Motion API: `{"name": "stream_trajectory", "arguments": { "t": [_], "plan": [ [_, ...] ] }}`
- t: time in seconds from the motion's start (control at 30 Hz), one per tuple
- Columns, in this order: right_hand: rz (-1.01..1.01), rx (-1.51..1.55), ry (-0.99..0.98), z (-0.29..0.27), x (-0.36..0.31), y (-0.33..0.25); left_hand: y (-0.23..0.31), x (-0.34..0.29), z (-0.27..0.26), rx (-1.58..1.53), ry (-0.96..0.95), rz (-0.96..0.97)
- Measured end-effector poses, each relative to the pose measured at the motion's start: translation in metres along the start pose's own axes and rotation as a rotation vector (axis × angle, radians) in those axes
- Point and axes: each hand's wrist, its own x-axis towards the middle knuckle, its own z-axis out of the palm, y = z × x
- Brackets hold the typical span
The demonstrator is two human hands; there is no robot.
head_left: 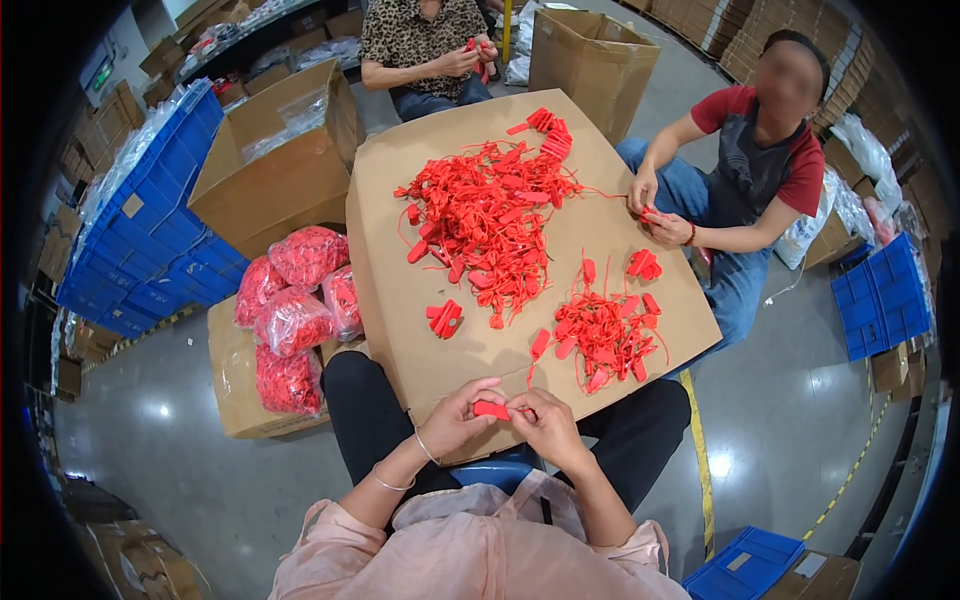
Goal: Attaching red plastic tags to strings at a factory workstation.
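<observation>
Left hand [458, 418]: thumb and fingers closed round left end of small red piece [491, 410]. Right hand [549, 426]: fingertips pinched close together at its right end. I see red piece held between both hands, by near edge of cardboard top [400, 345] in my far-off view. Small red pile [605, 340] lies beyond right hand, big red pile [485, 225] farther off

A head-worn fisheye camera looks down and forward over its wearer's pale pink shirt [480, 565], close above a cardboard tabletop [392, 305], gray floor [770, 430] curving around.
</observation>
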Motion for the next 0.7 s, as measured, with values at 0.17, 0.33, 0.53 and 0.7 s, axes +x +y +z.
{"name": "stream_trajectory", "arguments": {
  "t": [0.17, 0.33, 0.53, 0.7],
  "plan": [
    [0.038, 0.029, -0.021, -0.002, -0.002, 0.006, 0.0, 0.003, 0.002, 0.062, -0.011, -0.001],
    [-0.107, -0.001, 0.03, -0.003, 0.004, 0.009, 0.003, 0.005, 0.003, 0.035, -0.005, -0.017],
    [-0.115, -0.009, 0.083, 0.002, 0.004, 0.012, -0.003, 0.012, 0.002, 0.031, -0.019, 0.017],
    [-0.043, -0.082, 0.112, -0.002, 0.003, 0.008, 0.0, 0.013, 0.002, 0.094, -0.016, 0.038]
  ]
}}
